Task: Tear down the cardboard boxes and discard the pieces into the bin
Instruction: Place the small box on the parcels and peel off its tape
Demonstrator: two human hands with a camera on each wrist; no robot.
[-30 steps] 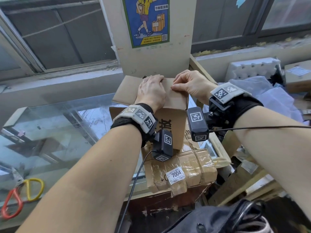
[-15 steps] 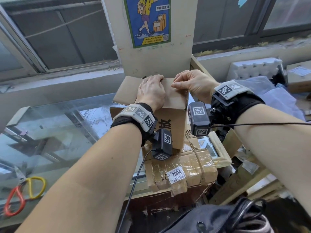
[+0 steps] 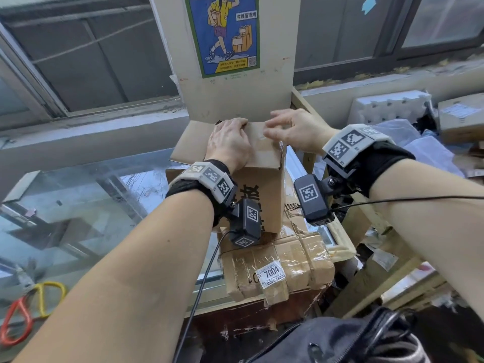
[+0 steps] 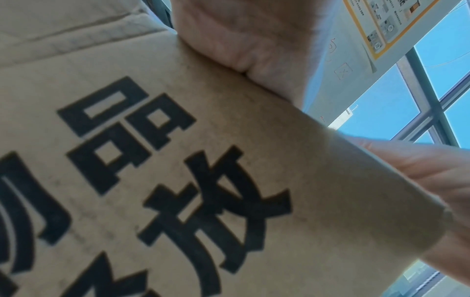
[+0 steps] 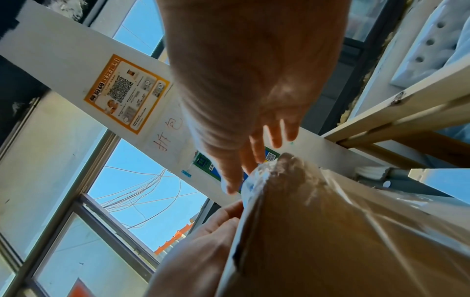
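A brown cardboard box [image 3: 259, 184] with large black characters [image 4: 178, 180] stands on a taped parcel. My left hand [image 3: 227, 142] lies on its top, the heel of the palm on the near edge [image 4: 241, 50], and its fingers [image 5: 223, 217] curl over the far edge. My right hand [image 3: 288, 127] hovers just above the top's right side with loosely bent fingers [image 5: 269, 138] that hold nothing. Its thumb tip is close to the box corner, which is wrapped in clear tape [image 5: 279, 172].
The parcel below [image 3: 277, 271] carries a white "7004" label and lies on a glass counter [image 3: 78, 205]. Red and yellow scissors [image 3: 26, 310] lie at the near left. A pillar with a poster [image 3: 227, 35] stands behind, wooden shelving [image 3: 340, 231] and foam packing [image 3: 387, 106] to the right.
My right hand's fingertips have lifted off the box top and spread a little. The left hand and the box have stayed put.
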